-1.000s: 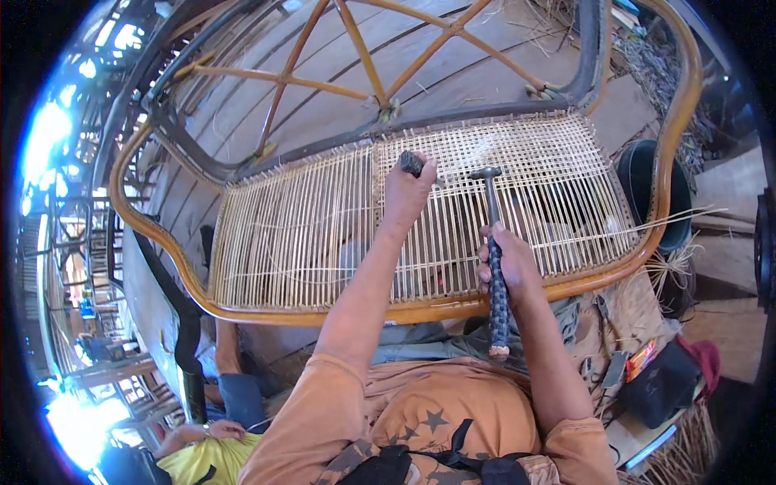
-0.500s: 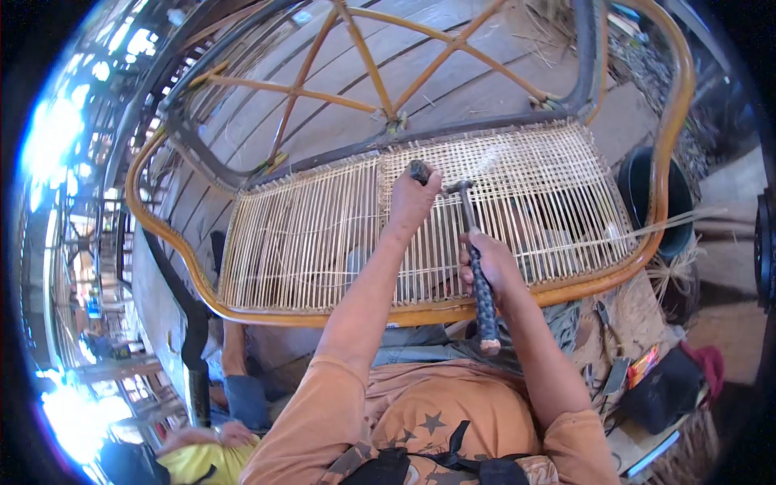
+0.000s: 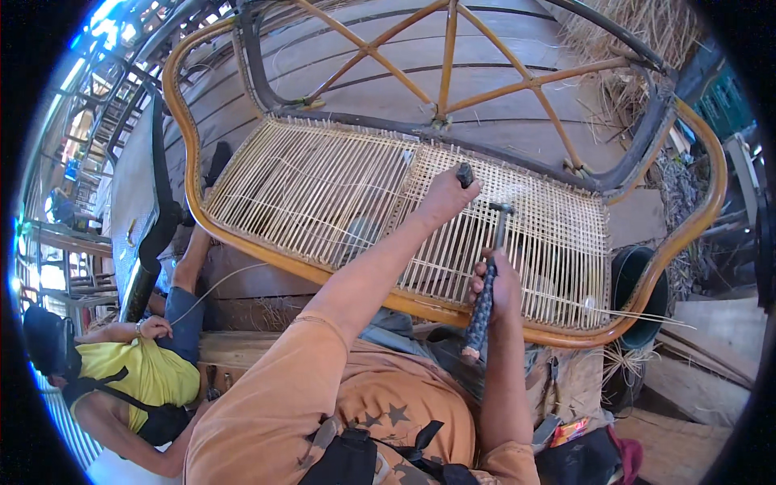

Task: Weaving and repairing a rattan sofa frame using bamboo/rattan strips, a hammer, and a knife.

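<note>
A woven rattan seat panel (image 3: 315,174) lies before me inside a curved cane frame (image 3: 711,190). Its right half is tightly cross-woven along the far side, while nearer me mostly open strands show. My left hand (image 3: 447,200) is closed round the dark end of a short tool (image 3: 464,174) over the woven part; the tool's lower end is hidden. My right hand (image 3: 503,287) grips a hammer (image 3: 478,323) by its dark, patterned handle. The hammer's metal head sits just right of my left hand, apart from the tool.
A co-worker in a yellow top (image 3: 133,376) sits at the left, one hand by a thin loose strand. A dark green bucket (image 3: 638,271) stands beyond the frame's right end. Pliers (image 3: 552,384) and a dark bag (image 3: 578,462) lie at lower right.
The view has swung left, bringing more of the co-worker into sight and shifting the chair frame right. Both hands keep their holds; the hammer head now sits a little farther from my left hand.
</note>
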A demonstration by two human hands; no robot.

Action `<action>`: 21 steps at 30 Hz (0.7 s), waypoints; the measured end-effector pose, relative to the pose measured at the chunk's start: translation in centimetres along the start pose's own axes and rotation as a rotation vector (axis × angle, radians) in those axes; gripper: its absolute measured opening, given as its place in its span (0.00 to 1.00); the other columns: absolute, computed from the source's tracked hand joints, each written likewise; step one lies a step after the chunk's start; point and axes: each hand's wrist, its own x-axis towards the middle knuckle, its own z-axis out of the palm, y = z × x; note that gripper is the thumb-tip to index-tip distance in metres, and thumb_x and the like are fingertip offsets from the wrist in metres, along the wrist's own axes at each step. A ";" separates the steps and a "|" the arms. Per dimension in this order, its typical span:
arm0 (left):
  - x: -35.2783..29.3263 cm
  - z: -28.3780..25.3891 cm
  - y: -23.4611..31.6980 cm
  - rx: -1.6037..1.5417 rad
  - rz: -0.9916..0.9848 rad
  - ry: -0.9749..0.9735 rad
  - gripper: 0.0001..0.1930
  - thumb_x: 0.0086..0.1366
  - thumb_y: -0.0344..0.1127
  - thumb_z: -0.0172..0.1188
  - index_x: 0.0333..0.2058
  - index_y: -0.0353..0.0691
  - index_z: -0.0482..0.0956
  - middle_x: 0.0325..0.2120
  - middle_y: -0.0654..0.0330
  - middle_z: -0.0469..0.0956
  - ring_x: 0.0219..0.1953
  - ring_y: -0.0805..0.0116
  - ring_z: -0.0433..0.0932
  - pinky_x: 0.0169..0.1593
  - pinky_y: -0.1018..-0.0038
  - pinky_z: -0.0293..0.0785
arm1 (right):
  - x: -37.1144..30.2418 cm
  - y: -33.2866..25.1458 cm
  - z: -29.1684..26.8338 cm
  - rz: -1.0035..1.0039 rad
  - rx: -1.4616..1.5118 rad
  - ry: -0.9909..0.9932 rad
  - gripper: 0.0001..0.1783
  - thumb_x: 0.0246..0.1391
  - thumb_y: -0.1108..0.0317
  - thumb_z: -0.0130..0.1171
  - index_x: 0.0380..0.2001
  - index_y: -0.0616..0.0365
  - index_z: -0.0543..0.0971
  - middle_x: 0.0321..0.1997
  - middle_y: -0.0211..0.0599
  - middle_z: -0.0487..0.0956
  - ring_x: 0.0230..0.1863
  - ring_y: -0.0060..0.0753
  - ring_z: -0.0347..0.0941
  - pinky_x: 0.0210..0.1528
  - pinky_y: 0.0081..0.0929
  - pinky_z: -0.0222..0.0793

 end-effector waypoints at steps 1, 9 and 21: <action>0.1 0.0 0.1 0.028 0.026 -0.033 0.17 0.55 0.45 0.63 0.28 0.35 0.74 0.20 0.52 0.76 0.25 0.57 0.76 0.33 0.64 0.72 | 0.2 0.0 0.1 0.037 -0.072 -0.029 0.20 0.64 0.53 0.42 0.45 0.61 0.68 0.21 0.28 0.68 0.13 0.23 0.63 0.13 0.25 0.63; 0.0 0.4 0.6 -0.045 -0.021 -0.009 0.15 0.58 0.43 0.61 0.29 0.35 0.76 0.21 0.59 0.77 0.26 0.69 0.75 0.34 0.70 0.72 | -0.5 -0.9 -0.9 0.006 -0.037 0.054 0.18 0.65 0.54 0.41 0.44 0.59 0.68 0.21 0.28 0.68 0.13 0.24 0.63 0.12 0.26 0.61; 0.2 1.0 0.3 0.036 -0.011 -0.100 0.15 0.59 0.44 0.61 0.31 0.36 0.75 0.21 0.58 0.76 0.26 0.67 0.75 0.35 0.70 0.72 | 0.5 -0.3 -0.6 0.068 -0.069 0.029 0.20 0.64 0.52 0.41 0.44 0.59 0.68 0.21 0.26 0.68 0.13 0.23 0.64 0.13 0.25 0.62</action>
